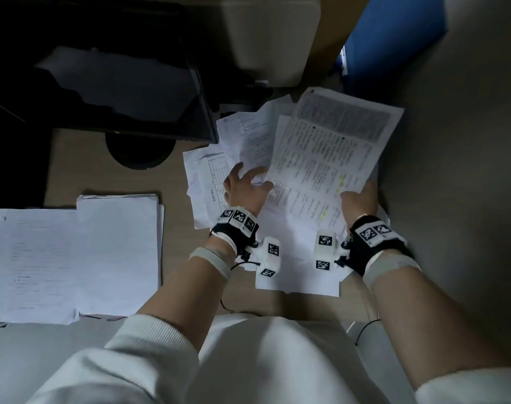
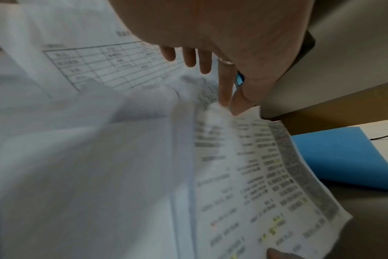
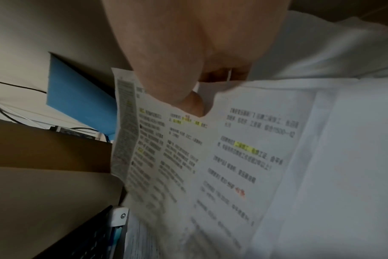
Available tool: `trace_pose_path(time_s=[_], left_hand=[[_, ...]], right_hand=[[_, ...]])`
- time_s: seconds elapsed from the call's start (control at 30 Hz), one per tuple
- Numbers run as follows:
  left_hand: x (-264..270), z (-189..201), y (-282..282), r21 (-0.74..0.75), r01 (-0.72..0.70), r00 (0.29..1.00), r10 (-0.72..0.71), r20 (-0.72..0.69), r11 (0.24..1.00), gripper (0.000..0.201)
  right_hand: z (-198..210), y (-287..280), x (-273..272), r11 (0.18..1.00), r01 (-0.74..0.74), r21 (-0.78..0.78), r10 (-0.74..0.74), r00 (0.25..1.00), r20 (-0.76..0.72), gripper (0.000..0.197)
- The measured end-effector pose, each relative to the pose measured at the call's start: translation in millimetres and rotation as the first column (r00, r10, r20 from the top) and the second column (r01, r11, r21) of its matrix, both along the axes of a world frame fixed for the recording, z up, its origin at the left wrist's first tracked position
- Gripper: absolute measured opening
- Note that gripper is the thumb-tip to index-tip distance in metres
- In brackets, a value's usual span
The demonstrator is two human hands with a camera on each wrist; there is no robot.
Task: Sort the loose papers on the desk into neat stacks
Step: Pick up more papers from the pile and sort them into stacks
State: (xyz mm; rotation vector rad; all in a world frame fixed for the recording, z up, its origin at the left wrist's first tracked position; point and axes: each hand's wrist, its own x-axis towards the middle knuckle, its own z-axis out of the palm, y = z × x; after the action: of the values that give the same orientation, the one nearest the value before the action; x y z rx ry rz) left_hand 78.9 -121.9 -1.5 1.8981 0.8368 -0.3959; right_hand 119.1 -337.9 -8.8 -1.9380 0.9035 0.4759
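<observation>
A printed sheet (image 1: 321, 170) with yellow highlights is held up above a messy pile of loose papers (image 1: 242, 135) at centre right of the desk. My left hand (image 1: 248, 185) pinches its left edge between thumb and forefinger (image 2: 224, 94), with the other fingers spread. My right hand (image 1: 359, 196) grips its lower right edge, thumb (image 3: 188, 105) on top and the fingers hidden underneath. The same sheet (image 2: 266, 175) (image 3: 199, 157) fills both wrist views. A sheet with a ruled table (image 1: 207, 176) (image 2: 113, 66) lies under the left hand. Two squared stacks (image 1: 117, 252) (image 1: 38, 263) lie at the left.
A dark monitor (image 1: 117, 91) on a round base (image 1: 140, 150) stands at the back left. A blue folder (image 1: 394, 39) (image 3: 78, 101) lies at the back right, beside a beige object (image 1: 268, 39). A keyboard (image 3: 89, 236) shows in the right wrist view. Bare desk (image 1: 65, 170) shows below the monitor.
</observation>
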Motion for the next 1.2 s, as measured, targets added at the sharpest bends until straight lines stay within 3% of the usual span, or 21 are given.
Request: trace_pose_path(time_s=[0.1,0.17,0.27,0.33,0.43,0.53,0.67,0.83,0.97,1.2], left_hand=[[14,-6,-6,-0.231,-0.048,0.999,0.043,-0.030,0.972,0.074],[20,-13,-10,-0.292,-0.101,0.994,0.082,-0.076,0.951,0.078],[25,-36,-13,-0.347,-0.158,0.987,0.138,-0.081,0.925,0.075],[30,-54,-13,-0.329,-0.160,0.986,0.132,-0.106,0.931,0.083],[35,-46,-11,-0.356,-0.118,0.990,0.080,-0.118,0.927,0.075],[34,-25,-12,-0.310,-0.070,0.991,0.030,-0.133,0.948,0.056],[24,-26,-6,-0.190,0.003,0.995,-0.021,-0.096,0.982,0.064],[12,-9,4,-0.218,-0.077,0.997,0.080,0.007,0.973,0.037],[-5,-2,1,-0.279,-0.120,0.992,0.125,0.002,0.953,0.033],[-52,-9,-33,-0.318,0.015,0.991,-0.057,-0.123,0.948,0.033]], right_hand=[[-10,-4,19,0.998,-0.039,-0.048,0.037,0.998,-0.046,0.040],[-28,-12,28,0.995,-0.084,-0.047,0.079,0.992,-0.101,0.047],[-73,-31,30,0.993,-0.107,-0.053,0.100,0.986,-0.132,0.080],[-74,-32,31,0.996,-0.085,-0.040,0.079,0.989,-0.121,0.095],[-33,-8,36,0.996,-0.083,0.032,0.087,0.988,-0.131,0.083],[-22,4,34,0.985,-0.105,0.138,0.119,0.988,-0.097,0.046],[-14,11,28,0.971,-0.131,0.198,0.138,0.990,-0.020,0.031],[-2,11,18,0.968,-0.167,0.190,0.164,0.986,0.033,0.031],[7,5,1,0.964,-0.184,0.189,0.175,0.983,0.062,0.034],[0,-26,-53,0.988,-0.147,0.043,0.151,0.984,-0.095,0.047]])
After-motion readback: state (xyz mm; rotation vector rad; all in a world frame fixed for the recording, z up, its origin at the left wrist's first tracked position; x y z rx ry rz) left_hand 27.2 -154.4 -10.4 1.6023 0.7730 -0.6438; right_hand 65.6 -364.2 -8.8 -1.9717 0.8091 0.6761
